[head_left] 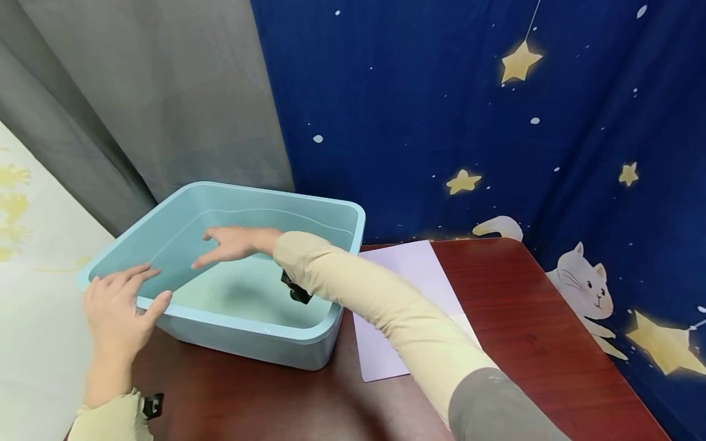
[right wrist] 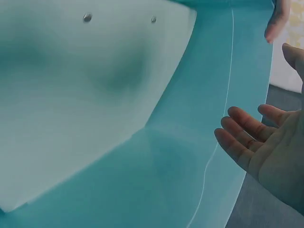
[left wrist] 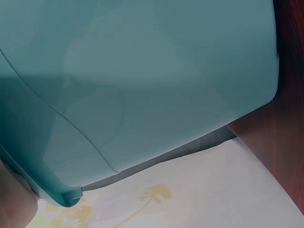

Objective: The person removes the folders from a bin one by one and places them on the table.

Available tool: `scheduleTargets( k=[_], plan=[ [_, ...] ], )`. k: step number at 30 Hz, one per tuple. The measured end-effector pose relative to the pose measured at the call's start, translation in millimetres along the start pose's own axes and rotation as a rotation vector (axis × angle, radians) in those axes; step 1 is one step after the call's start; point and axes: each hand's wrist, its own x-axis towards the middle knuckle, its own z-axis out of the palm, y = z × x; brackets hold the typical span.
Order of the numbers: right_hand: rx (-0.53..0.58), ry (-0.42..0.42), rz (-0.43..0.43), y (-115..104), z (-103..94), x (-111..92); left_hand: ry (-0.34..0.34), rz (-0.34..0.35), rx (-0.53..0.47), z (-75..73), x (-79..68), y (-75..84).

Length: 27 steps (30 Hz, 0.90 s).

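Note:
A light blue plastic tub (head_left: 242, 346) with a pale bottom stands on the table, and no objects show inside it. My left hand (head_left: 121, 306) rests at its near left corner, with the fingers reaching over the rim and the thumb held apart. The right arm crosses the near right side of the tub. Its hand (head_left: 237, 242) hovers over the interior with relaxed, spread fingers, holding nothing. In the right wrist view, two small shiny round spots (right wrist: 87, 17) show on the tub's bottom. The left wrist view is mostly filled by the tub's wall (left wrist: 166, 71).
Beside the tub, a pale purple sheet (head_left: 410, 260) lies partly beneath the right forearm. The reddish-brown wooden table (head_left: 513, 306) extends right. Behind hang a grey curtain (head_left: 182, 92) and a blue starry one (head_left: 397, 110). White cloth with yellow flowers (head_left: 38, 306) is at left.

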Motion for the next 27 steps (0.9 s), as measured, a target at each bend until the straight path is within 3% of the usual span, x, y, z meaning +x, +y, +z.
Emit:
scheduleTargets(
  k=[7, 16, 27],
  plan=[
    [-0.054, -0.116, 0.043, -14.8, 17.6, 10.3, -0.001, -0.026, -0.022, -1.0, -3.7, 5.2],
    [-0.206, -0.185, -0.029, -16.2, 51.5, 13.2, -0.002, -0.053, -0.034, -1.7, -12.4, 9.6],
    [-0.306, -0.311, 0.117, -4.6, 80.6, 5.8, 0.060, -0.046, -0.036, 4.5, -13.8, 19.1]
  ],
)
